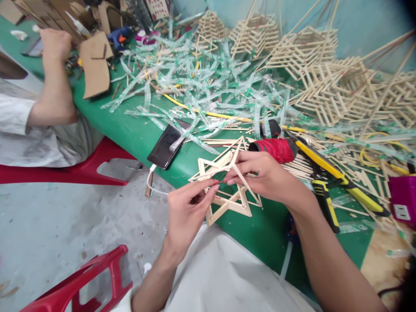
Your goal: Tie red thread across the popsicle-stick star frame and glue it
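A star-shaped frame of pale wooden sticks lies at the near edge of the green table, between my hands. My left hand pinches a thin red string over the middle of the star. From the right, my right hand reaches in with thumb and fingers pressed together at the other end of the string, beside the star's upper sticks. The fingertips of both hands nearly meet. Just behind my right hand sits a red spool on loose sticks.
A phone with a white cable lies left of the star. Yellow cutters and a yellow knife lie right. Behind are plastic strips and stacked stick frames. Another person's arm rests at far left.
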`<state>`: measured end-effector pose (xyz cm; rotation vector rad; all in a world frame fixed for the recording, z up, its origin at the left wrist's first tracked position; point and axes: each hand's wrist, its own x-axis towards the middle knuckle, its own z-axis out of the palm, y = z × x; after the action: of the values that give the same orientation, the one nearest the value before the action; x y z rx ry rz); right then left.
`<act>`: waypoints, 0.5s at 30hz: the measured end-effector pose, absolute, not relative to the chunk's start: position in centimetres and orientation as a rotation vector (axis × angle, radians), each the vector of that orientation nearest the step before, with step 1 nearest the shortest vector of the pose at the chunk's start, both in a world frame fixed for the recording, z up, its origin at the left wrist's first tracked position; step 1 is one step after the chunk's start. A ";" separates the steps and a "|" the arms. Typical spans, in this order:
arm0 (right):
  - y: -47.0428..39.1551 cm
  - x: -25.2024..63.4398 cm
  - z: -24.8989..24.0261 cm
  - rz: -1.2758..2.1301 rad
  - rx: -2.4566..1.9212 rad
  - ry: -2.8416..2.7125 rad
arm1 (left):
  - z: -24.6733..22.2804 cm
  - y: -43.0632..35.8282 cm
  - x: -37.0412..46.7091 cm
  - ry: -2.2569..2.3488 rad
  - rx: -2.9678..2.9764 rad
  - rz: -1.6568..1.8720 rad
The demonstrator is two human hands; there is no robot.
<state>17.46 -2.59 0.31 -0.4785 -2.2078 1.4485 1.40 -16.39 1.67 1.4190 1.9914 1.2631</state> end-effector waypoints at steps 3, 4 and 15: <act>-2.4 17.5 0.1 1.424 -0.452 -2.234 | 1.7 -16.4 1.4 1.996 1.396 1.276; -2.3 17.4 0.1 1.420 -0.439 -2.240 | 1.7 -16.4 1.5 1.999 1.389 1.277; -1.9 16.8 -0.1 1.368 -0.321 -2.324 | 1.8 -16.3 1.6 2.000 1.395 1.294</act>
<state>16.81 -1.86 -0.12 -0.3213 -2.3235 1.3676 1.63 -16.29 1.77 1.3946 1.9996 1.2937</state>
